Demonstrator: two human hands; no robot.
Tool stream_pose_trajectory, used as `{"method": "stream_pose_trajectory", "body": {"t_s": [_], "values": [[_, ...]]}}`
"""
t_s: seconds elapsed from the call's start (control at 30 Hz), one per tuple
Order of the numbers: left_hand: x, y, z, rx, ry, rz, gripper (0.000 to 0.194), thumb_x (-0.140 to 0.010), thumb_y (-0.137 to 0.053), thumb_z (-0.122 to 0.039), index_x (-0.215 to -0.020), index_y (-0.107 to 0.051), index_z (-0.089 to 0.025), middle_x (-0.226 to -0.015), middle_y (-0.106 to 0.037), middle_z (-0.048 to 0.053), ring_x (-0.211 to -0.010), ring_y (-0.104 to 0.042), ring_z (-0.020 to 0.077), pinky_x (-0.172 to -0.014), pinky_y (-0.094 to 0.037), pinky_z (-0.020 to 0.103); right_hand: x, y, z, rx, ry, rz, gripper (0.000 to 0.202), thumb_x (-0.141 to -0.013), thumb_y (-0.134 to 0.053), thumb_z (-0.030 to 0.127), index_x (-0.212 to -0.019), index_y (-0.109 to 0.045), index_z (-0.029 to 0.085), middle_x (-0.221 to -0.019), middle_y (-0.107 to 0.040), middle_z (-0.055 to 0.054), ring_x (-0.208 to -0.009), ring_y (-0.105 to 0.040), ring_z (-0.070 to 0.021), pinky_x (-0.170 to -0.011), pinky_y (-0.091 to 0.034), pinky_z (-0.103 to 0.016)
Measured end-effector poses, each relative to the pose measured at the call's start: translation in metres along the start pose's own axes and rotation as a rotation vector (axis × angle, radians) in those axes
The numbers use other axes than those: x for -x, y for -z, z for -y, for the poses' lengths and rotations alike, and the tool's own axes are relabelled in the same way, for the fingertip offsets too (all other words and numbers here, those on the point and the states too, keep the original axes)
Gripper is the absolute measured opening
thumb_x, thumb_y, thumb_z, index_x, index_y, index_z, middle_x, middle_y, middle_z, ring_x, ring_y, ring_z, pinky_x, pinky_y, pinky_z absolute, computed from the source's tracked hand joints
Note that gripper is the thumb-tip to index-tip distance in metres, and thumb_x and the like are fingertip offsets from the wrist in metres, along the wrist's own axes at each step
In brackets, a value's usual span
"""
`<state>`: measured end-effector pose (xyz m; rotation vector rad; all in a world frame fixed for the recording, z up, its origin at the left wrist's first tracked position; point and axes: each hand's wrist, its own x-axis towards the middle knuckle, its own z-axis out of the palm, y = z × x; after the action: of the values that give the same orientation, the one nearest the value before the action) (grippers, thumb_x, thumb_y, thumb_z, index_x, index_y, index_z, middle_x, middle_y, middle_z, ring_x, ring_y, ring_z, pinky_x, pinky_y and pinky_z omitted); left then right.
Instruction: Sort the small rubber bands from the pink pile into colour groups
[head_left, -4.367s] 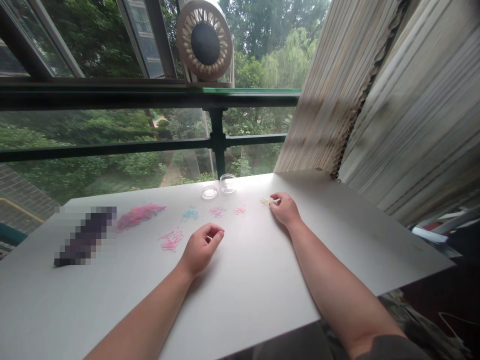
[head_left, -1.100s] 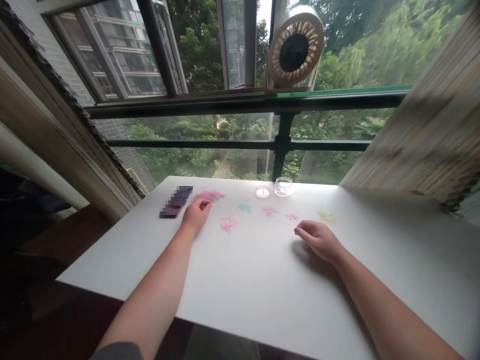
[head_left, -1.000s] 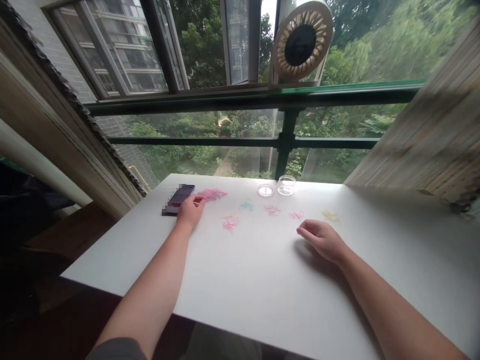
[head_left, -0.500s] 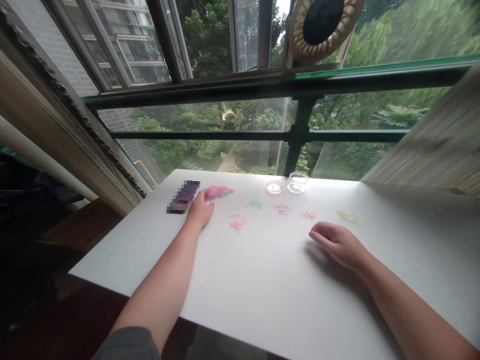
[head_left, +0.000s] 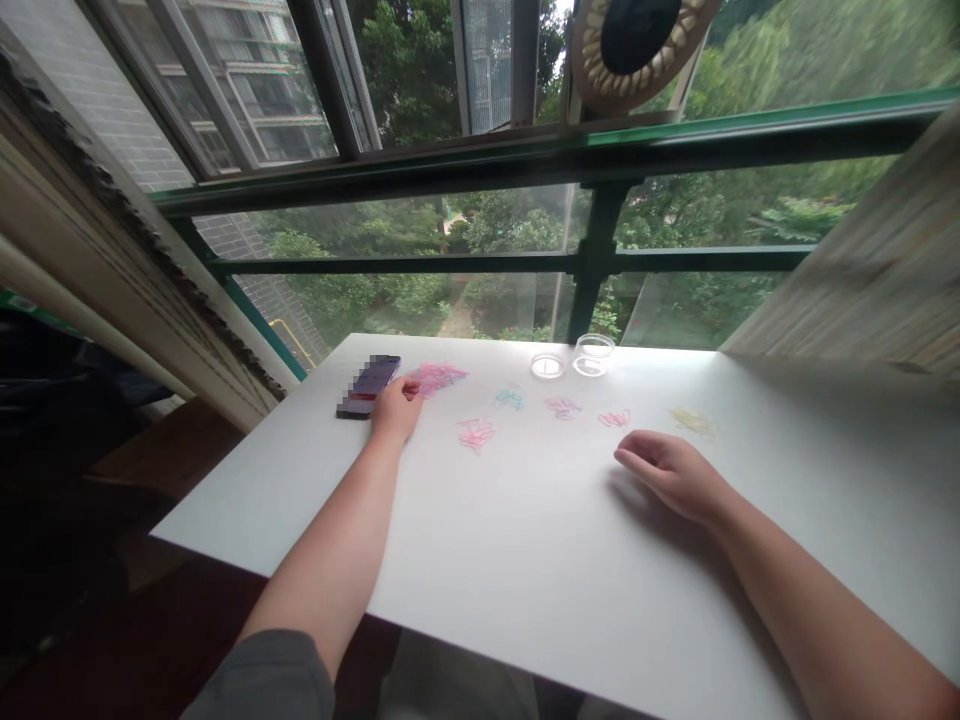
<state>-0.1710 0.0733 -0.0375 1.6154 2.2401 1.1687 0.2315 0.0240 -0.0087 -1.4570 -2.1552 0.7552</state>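
Note:
My left hand [head_left: 397, 408] is at the near left edge of a heap of thin pink and purple loop-like pieces [head_left: 442, 377]. Its thumb and fingers are pinched together; what lies between them is too small to make out. A phone [head_left: 367, 388] lies right beside this hand, partly behind it. My right hand [head_left: 671, 470] rests on its side on the white table [head_left: 517, 540], fingers loosely curled, with nothing visible in them. Nearest to it are a few red-pink loops [head_left: 615, 418] and a small yellow pile [head_left: 691, 421].
Between my hands lie small piles of pink [head_left: 476, 433], blue [head_left: 509, 398] and purple-pink [head_left: 562, 407] pieces. A clear round lid [head_left: 547, 367] and a clear round container [head_left: 594, 356] stand at the back edge. Behind them runs a green window railing [head_left: 390, 265].
My left thumb has closed against the fingers, where it was spread apart before. The right hand keeps its place and pose. The whole view has shifted slightly.

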Motion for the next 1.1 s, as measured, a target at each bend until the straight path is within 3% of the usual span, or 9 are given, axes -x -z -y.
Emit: {"method": "stream_pose_trajectory", "body": {"t_s": [0.47,0.77,0.97,1.1], "values": [[0.002,0.004,-0.009,0.087,-0.009,-0.104,0.020,-0.071,-0.059,-0.024,-0.088,-0.065,-0.015,-0.087,-0.070,0.007,-0.072,-0.063,0.0167,-0.073,-0.048,0.029,0.000,0.000,0.001,-0.009,-0.010,0.020,0.028,-0.082,-0.045,0.043,-0.073,-0.057,0.019,-0.066,-0.059,-0.001,-0.060,-0.050,-0.0150,-0.057,-0.037,-0.027],[0.006,0.003,-0.019,0.235,-0.103,-0.147,0.021,-0.071,-0.061,-0.028,-0.087,-0.063,-0.014,-0.086,-0.069,0.007,-0.072,-0.063,0.0155,-0.068,-0.049,0.027,0.000,0.000,-0.001,-0.026,0.003,0.010,0.027,-0.081,-0.046,0.041,-0.073,-0.057,0.018,-0.063,-0.056,-0.001,-0.057,-0.048,-0.0136,-0.055,-0.037,-0.026],[0.026,-0.002,-0.039,0.372,-0.210,-0.062,0.021,-0.073,-0.061,-0.029,-0.088,-0.063,-0.014,-0.085,-0.067,0.007,-0.075,-0.063,0.0159,-0.070,-0.052,0.028,-0.001,-0.003,0.000,-0.030,0.013,0.011,0.026,-0.080,-0.047,0.041,-0.072,-0.058,0.018,-0.059,-0.053,0.001,-0.053,-0.044,-0.0123,-0.053,-0.035,-0.025],[0.055,-0.013,-0.069,0.484,-0.293,0.084,0.023,-0.073,-0.063,-0.029,-0.090,-0.062,-0.015,-0.083,-0.067,0.006,-0.074,-0.063,0.0156,-0.070,-0.053,0.028,0.000,-0.004,0.003,-0.035,0.010,0.025,0.023,-0.079,-0.049,0.039,-0.073,-0.058,0.019,-0.056,-0.049,0.002,-0.053,-0.043,-0.0117,-0.053,-0.034,-0.025]]}}
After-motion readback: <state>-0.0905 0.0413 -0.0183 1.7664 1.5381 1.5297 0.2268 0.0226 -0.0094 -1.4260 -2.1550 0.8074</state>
